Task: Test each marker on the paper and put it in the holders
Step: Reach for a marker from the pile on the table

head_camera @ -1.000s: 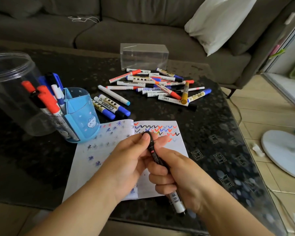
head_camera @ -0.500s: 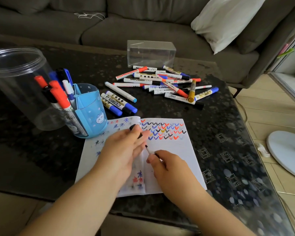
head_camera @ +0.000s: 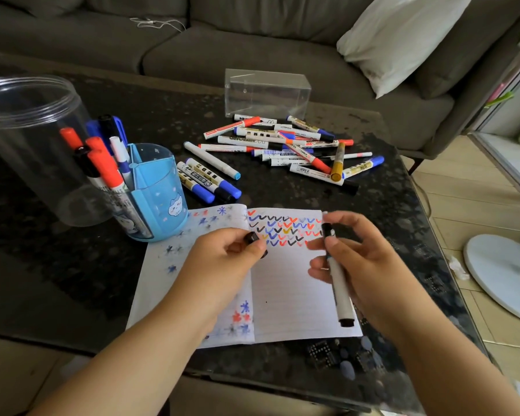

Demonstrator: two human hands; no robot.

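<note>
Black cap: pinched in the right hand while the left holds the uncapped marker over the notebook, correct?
Not quite: the hands are swapped. The head view shows the left hand pinching the black cap, while the right hand holds the uncapped marker over the notebook.

A home living room: a grey fabric sofa (head_camera: 252, 52) with a pale cushion (head_camera: 403, 40) stands behind the dark low worktop (head_camera: 388, 223), with a tiled floor (head_camera: 463, 211) and a fan's white base (head_camera: 502, 274) beside it.
</note>
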